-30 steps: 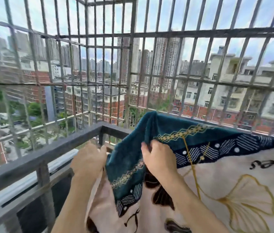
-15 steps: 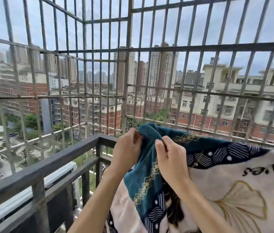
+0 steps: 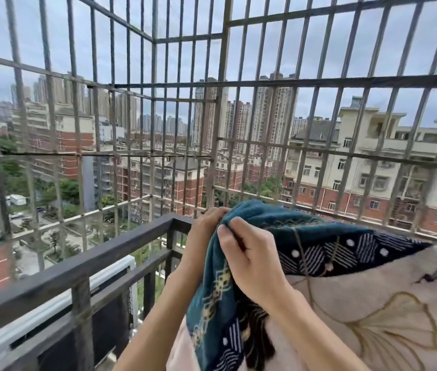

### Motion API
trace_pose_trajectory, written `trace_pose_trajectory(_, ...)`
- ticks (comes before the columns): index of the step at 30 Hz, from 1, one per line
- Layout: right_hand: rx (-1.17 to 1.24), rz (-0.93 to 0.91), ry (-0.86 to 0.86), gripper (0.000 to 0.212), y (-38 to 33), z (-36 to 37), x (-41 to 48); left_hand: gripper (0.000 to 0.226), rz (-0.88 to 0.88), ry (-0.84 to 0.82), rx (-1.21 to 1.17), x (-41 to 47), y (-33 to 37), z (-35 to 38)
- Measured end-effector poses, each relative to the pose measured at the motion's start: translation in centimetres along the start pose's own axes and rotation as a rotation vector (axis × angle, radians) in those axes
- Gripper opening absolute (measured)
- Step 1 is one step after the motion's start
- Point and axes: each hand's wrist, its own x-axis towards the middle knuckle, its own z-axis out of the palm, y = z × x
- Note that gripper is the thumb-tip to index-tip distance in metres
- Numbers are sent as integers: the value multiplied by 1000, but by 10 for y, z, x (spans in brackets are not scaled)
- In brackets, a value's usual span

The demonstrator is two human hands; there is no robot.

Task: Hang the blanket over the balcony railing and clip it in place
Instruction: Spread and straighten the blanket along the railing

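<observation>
A dark balcony railing (image 3: pixel 83 266) runs from the left to a corner, with a barred grille (image 3: pixel 222 129) beyond it and apartment blocks outside. Beside that corner the left hand (image 3: pixel 204 231) and right hand (image 3: pixel 249 261) have their fingers curled tight, pinching the blanket (image 3: pixel 372 303) by its teal edge. The rest of it spreads off to the right.

Overcast daylight, soft and even, from the grey sky (image 3: pixel 265 36) ahead. No hard shadows, no glare. Wide-angle bend bows the bars (image 3: pixel 221 103) toward both side edges. Far left edge smeared and soft. Blanket (image 3: pixel 279 226) pile reads fairly sharp; distant buildings (image 3: pixel 273 116) hazy.
</observation>
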Motion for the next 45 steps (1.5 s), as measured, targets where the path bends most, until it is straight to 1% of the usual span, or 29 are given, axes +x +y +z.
trace_pose_trajectory(1, 3, -9, -43, 37, 0, 3, -7, 15, 9, -6, -26, -2, -3, -1)
trace_pose_trajectory(2, 8, -2, -84, 39, 2, 6, -14, 12, -24, -33, -103, -5, -8, -2)
trace_pose_trajectory(3, 18, 23, -124, 40, 5, 8, -23, 9, -15, -68, -116, -11, -13, -3)
trace_pose_trajectory(4, 28, 66, -162, 41, 11, 11, -33, 12, -15, -73, -110, -17, -18, -3)
trace_pose_trajectory(5, 31, 125, -200, 40, 18, 13, -45, 19, -21, -76, -101, -25, -24, -3)
trace_pose_trajectory(7, 4, 273, -280, 38, 37, 16, -66, 43, -132, -74, -208, -36, -31, -1)
trace_pose_trajectory(8, -27, 345, -315, 37, 47, 16, -74, 53, -204, -107, -289, -40, -31, 0)
trace_pose_trajectory(9, -58, 405, -343, 36, 55, 15, -80, 58, -237, -151, -307, -41, -30, 2)
trace_pose_trajectory(10, -85, 448, -370, 37, 62, 13, -83, 56, -206, -185, -241, -43, -27, 4)
trace_pose_trajectory(11, -115, 461, -391, 39, 67, 11, -85, 49, -152, -194, -146, -44, -27, 10)
trace_pose_trajectory(12, -161, 454, -407, 39, 71, 10, -86, 43, -95, -178, -50, -45, -27, 17)
trace_pose_trajectory(13, -215, 436, -421, 38, 73, 9, -86, 42, -59, -151, 21, -46, -27, 25)
trace_pose_trajectory(15, -334, 410, -445, 34, 77, 9, -87, 42, -17, -117, 58, -49, -32, 39)
trace_pose_trajectory(17, -471, 384, -497, 30, 83, 12, -93, 41, 2, -121, 83, -57, -45, 48)
trace_pose_trajectory(19, -562, 381, -571, 30, 89, 19, -110, 39, -22, -174, 103, -77, -67, 54)
trace_pose_trajectory(22, -577, 431, -724, 31, 102, 38, -157, 37, -74, -259, 142, -127, -104, 63)
trace_pose_trajectory(25, -594, 481, -876, 32, 113, 59, -201, 36, -156, -300, 159, -181, -136, 75)
trace_pose_trajectory(27, -615, 533, -947, 34, 119, 68, -220, 37, -212, -322, 177, -208, -150, 83)
trace_pose_trajectory(30, -617, 582, -970, 34, 127, 74, -237, 41, -268, -321, 180, -226, -154, 92)
trace_pose_trajectory(33, -637, 605, -896, 32, 133, 74, -249, 37, -297, -284, 187, -232, -151, 97)
trace_pose_trajectory(35, -619, 647, -837, 30, 135, 73, -255, 39, -332, -271, 190, -237, -153, 97)
trace_pose_trajectory(37, -502, 717, -787, 29, 137, 68, -263, 39, -385, -277, 192, -243, -154, 92)
trace_pose_trajectory(38, -430, 768, -788, 28, 138, 62, -269, 37, -416, -279, 195, -246, -156, 89)
trace_pose_trajectory(40, -359, 878, -850, 27, 141, 49, -292, 32, -470, -273, 215, -255, -159, 82)
trace_pose_trajectory(41, -345, 954, -908, 27, 145, 41, -308, 30, -484, -274, 241, -259, -161, 78)
trace_pose_trajectory(43, -319, 1142, -992, 34, 150, 24, -342, 28, -513, -334, 295, -273, -167, 76)
trace_pose_trajectory(45, -320, 1320, -1006, 39, 151, 8, -368, 29, -580, -446, 340, -286, -174, 77)
